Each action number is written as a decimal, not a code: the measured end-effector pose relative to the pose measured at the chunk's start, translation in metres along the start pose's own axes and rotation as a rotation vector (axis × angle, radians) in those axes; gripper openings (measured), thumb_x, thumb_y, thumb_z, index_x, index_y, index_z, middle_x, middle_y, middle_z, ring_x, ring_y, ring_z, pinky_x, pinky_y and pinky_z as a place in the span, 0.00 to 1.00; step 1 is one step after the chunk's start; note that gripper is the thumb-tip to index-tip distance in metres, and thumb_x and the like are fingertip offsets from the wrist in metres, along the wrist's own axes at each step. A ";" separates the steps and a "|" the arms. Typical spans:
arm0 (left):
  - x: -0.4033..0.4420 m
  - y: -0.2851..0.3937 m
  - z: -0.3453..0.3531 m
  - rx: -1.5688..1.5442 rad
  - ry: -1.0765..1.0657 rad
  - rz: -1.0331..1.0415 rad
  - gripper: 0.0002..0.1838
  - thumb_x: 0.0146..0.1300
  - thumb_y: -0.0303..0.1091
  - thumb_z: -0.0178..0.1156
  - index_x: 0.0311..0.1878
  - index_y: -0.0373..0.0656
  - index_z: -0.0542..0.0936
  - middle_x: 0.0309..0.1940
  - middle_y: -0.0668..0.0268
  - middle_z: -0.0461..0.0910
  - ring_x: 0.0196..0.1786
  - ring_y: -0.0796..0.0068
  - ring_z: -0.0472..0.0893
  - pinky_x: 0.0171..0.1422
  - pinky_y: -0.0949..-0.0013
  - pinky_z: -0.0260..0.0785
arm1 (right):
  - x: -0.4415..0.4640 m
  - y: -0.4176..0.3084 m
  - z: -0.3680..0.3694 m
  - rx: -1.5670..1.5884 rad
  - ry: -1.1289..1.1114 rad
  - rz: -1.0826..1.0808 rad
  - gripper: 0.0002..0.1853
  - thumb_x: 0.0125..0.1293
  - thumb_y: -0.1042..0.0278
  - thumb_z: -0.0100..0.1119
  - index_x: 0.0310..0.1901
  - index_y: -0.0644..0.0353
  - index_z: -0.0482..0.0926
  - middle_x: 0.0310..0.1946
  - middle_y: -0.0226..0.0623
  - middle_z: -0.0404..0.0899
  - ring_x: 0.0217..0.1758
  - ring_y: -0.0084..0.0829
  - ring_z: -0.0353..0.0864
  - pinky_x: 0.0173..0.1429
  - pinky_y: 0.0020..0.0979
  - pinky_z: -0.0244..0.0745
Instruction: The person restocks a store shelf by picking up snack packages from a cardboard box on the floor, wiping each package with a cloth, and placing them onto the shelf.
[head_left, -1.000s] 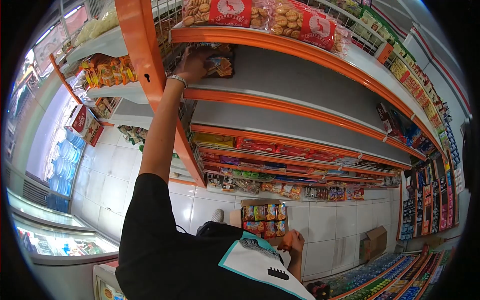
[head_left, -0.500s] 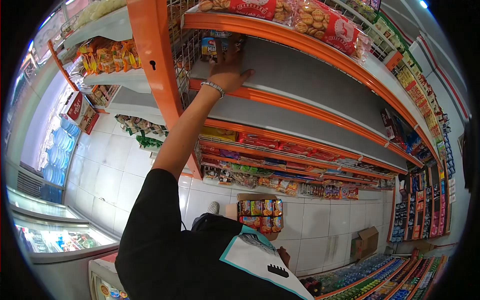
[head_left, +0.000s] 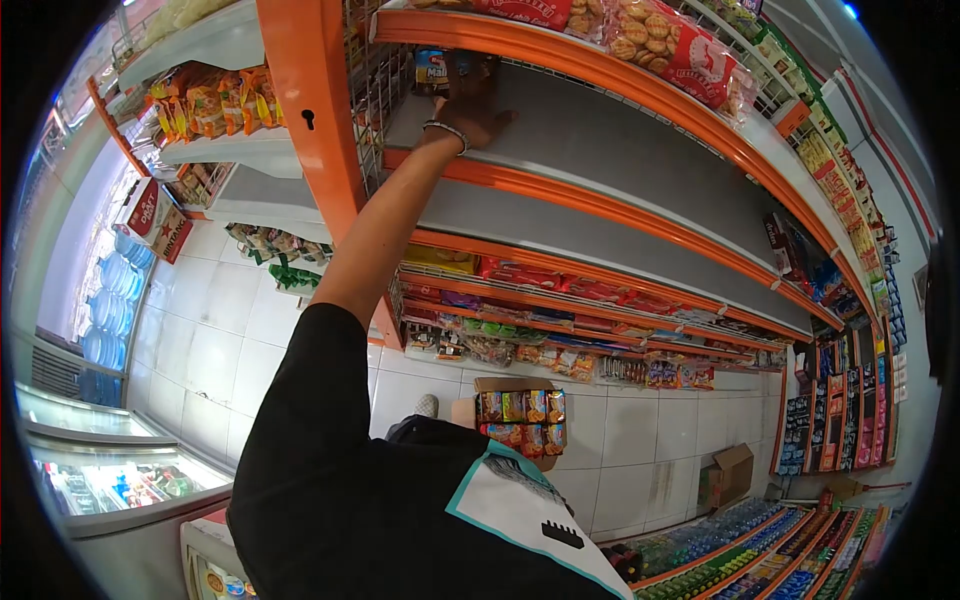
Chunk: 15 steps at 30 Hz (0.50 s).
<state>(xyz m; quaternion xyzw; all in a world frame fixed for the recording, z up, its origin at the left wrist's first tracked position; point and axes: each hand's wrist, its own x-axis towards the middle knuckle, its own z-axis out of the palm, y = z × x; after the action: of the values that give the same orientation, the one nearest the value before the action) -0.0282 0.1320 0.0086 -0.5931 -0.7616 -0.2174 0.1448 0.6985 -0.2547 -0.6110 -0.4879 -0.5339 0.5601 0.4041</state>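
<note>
My left hand reaches into the left end of a grey shelf, a beaded bracelet on its wrist. Its thumb sticks out to the right, and the other fingers stretch in toward the back, partly in shadow. Right by the fingertips a blue snack pack with "Mal..." lettering stands against the wire side panel. Whether the fingers touch it I cannot tell. My right hand does not show.
Biscuit bags lie on the shelf above. An orange post stands left of my arm. On the floor below is an open carton of snack packs; another carton lies farther right. A glass-topped freezer stands lower left.
My left hand has shifted slightly up and right, deeper into the shelf. The upper of two packs seen by the fingers no longer shows. A brown shape near my right side has gone from view.
</note>
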 end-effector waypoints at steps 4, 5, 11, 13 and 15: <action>-0.007 0.013 -0.023 0.016 -0.068 -0.061 0.46 0.66 0.66 0.53 0.81 0.57 0.49 0.82 0.60 0.36 0.80 0.36 0.24 0.71 0.20 0.47 | -0.002 -0.007 0.006 -0.089 0.292 0.551 0.17 0.73 0.61 0.45 0.26 0.58 0.72 0.21 0.27 0.73 0.26 0.25 0.73 0.30 0.31 0.68; -0.010 0.016 -0.029 0.023 -0.130 -0.087 0.44 0.67 0.66 0.50 0.81 0.61 0.48 0.82 0.61 0.40 0.81 0.40 0.27 0.74 0.21 0.41 | -0.001 -0.010 0.006 0.103 0.276 0.549 0.17 0.73 0.62 0.46 0.26 0.58 0.71 0.20 0.27 0.73 0.25 0.25 0.73 0.29 0.31 0.67; -0.019 0.016 -0.021 0.031 0.105 -0.062 0.48 0.65 0.63 0.56 0.81 0.52 0.49 0.81 0.57 0.42 0.82 0.41 0.34 0.78 0.27 0.35 | 0.002 -0.044 0.016 -0.093 0.149 0.503 0.16 0.71 0.66 0.50 0.23 0.56 0.67 0.19 0.30 0.69 0.23 0.25 0.71 0.26 0.32 0.64; -0.010 0.003 -0.004 0.009 0.157 0.010 0.49 0.65 0.63 0.56 0.80 0.47 0.48 0.81 0.55 0.43 0.82 0.44 0.36 0.80 0.32 0.32 | -0.001 -0.044 0.013 -0.487 0.037 0.437 0.16 0.71 0.66 0.50 0.22 0.56 0.66 0.18 0.31 0.69 0.23 0.25 0.71 0.26 0.32 0.63; -0.005 -0.004 0.011 -0.010 0.213 0.084 0.51 0.65 0.63 0.56 0.80 0.43 0.48 0.81 0.53 0.43 0.83 0.47 0.38 0.82 0.37 0.29 | -0.001 -0.019 0.006 0.089 0.147 0.510 0.17 0.71 0.65 0.50 0.22 0.57 0.65 0.18 0.33 0.70 0.23 0.27 0.73 0.26 0.32 0.63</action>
<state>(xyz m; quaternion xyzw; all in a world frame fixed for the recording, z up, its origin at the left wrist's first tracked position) -0.0305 0.1329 -0.0038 -0.5987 -0.7153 -0.2768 0.2306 0.6918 -0.2544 -0.5925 -0.6279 -0.3378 0.6296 0.3086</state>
